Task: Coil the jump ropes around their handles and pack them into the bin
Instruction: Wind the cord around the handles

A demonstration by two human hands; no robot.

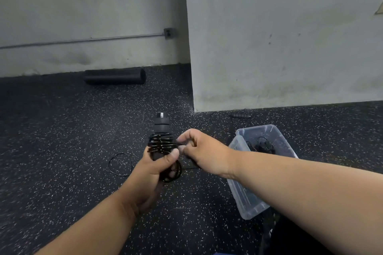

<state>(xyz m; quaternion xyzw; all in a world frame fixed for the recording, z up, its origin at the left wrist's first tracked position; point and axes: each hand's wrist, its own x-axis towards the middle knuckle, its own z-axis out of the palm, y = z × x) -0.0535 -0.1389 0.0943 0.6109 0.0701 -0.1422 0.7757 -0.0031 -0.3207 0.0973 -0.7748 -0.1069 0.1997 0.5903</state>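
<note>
My left hand (154, 168) has its grip closed around the lower part of a black jump rope handle (161, 128), holding it upright in front of me above the speckled rubber floor (62, 141). My thumb lies across the front of the handle, just below a stack of glossy black rope coils (162, 144) wound around its middle. The handle's top sticks out above the coils, ending in a small pale cap. More loops of the same rope hang bunched below my left thumb, against the palm side of that hand.

My right hand (202, 151) is just beside the coils on their right, its grip pinched on the rope between thumb and curled fingers, right at the level of the winding. Thumb tips of both hands are nearly touching.

On the floor to the left of my hands lies a loose loop of thin black rope (120, 164); I cannot tell whether it joins the one I am winding. To the right, partly hidden behind my right forearm, stands a clear plastic bin (244, 198) with some dark rope and handles already lying in its far end. Beyond the bin, near the foot of the pale wall (279, 37), a short black handle-like object (240, 115) lies on the floor. Farther back on the left, a black foam roller (115, 76) rests along the wall's base.
</note>
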